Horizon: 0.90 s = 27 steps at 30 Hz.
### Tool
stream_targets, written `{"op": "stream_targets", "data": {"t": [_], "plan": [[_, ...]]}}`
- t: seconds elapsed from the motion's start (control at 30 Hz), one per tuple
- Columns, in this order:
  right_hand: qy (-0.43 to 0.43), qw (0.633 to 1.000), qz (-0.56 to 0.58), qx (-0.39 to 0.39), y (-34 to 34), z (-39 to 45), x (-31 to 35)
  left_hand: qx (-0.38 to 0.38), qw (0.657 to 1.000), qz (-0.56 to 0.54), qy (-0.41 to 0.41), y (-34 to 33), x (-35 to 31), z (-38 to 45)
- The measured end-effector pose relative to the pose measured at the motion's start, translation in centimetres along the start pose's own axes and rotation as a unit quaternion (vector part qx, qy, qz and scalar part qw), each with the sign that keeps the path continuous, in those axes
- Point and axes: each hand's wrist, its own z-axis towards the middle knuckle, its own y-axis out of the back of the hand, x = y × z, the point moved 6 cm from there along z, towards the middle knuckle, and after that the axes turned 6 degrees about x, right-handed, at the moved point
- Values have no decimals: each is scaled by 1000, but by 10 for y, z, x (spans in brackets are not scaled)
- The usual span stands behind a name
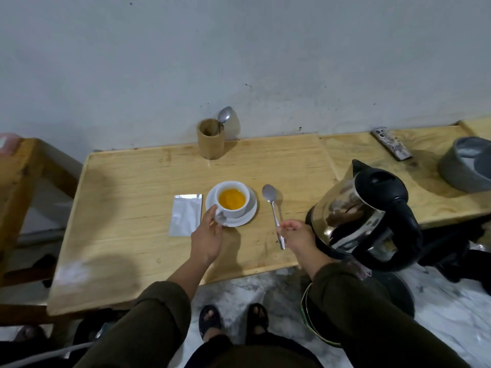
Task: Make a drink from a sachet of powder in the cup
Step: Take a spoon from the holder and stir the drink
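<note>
A white cup [233, 208] holding orange liquid stands on a white saucer [248, 217] in the middle of the wooden table [132, 208]. My left hand [208, 236] grips the saucer's near left rim, beside the cup's handle. My right hand [295, 233] pinches the handle of a metal spoon [272, 205], whose bowl lies on the table just right of the saucer. A silver sachet [186, 218] lies flat to the left of the saucer.
A steel and black electric kettle [364, 216] stands close to my right hand. At the back a wooden holder [211, 142] carries another spoon. A phone [392, 144] and a grey bowl [465, 168] sit on the right. Wall behind, marble floor below.
</note>
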Motion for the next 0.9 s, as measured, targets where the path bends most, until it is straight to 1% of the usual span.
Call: {"op": "stream_targets", "data": {"t": [0.1,0.37,0.47,0.63,0.73,0.9], "plan": [[-35,999,-12,-12,1,12,-2,-12,1000,3,8,-2,-2,0],[-53,997,-57,-21,-4,30,4,-32,999,24,23,-7,-5,-3],[-49,993,-100,-26,-3,36,9,-33,998,36,36,-9,-4,-2],[-33,982,-187,14,-11,44,10,-48,997,44,41,-12,-4,-2],[-20,979,-200,10,-7,41,14,-53,997,41,46,-14,-5,-3],[-8,972,-233,28,-5,39,18,-50,996,43,53,-15,-7,-5]]}}
